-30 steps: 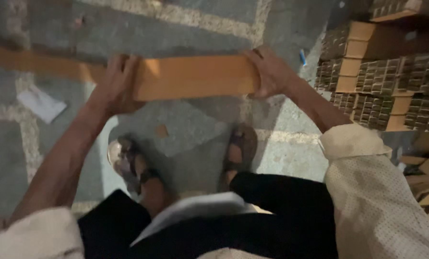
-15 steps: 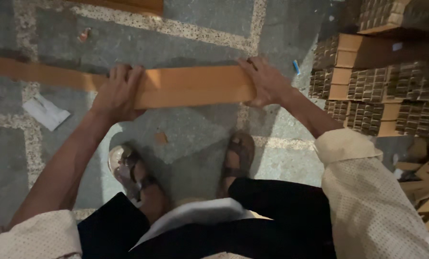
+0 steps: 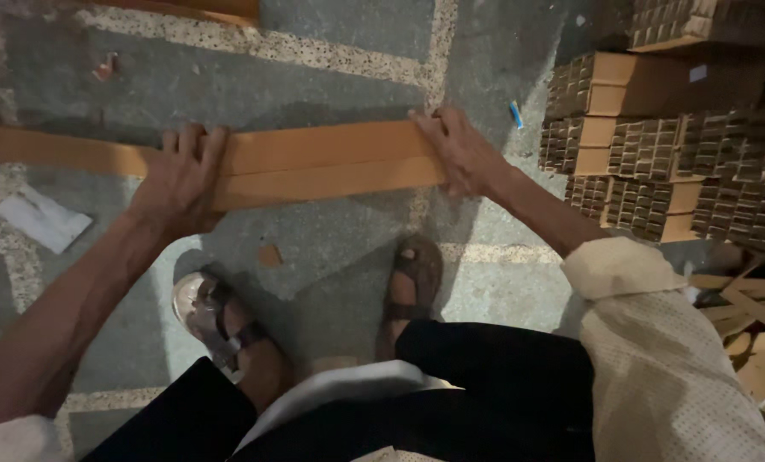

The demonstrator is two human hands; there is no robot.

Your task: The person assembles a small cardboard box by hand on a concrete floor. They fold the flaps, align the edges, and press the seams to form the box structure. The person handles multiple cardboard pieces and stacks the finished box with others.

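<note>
A long, narrow brown cardboard strip [image 3: 323,164] lies flat on the grey stone floor in front of my feet, creased lengthwise. My left hand [image 3: 177,184] presses on it left of the middle, fingers spread over its top. My right hand [image 3: 459,152] grips its right end, fingers laid across the top edge. The strip runs on to the left edge of view past my left hand.
Stacks of folded corrugated cardboard pieces [image 3: 665,162] stand at the right. A white paper scrap [image 3: 42,218] lies at the left, a small blue object [image 3: 516,114] near the stacks, a cardboard bit [image 3: 269,255] by my sandalled feet. Loose offcuts [image 3: 742,316] lie at lower right.
The strip and both hands sit a little farther from my feet than before. The hands keep the same hold on it, and the view has shifted slightly.
</note>
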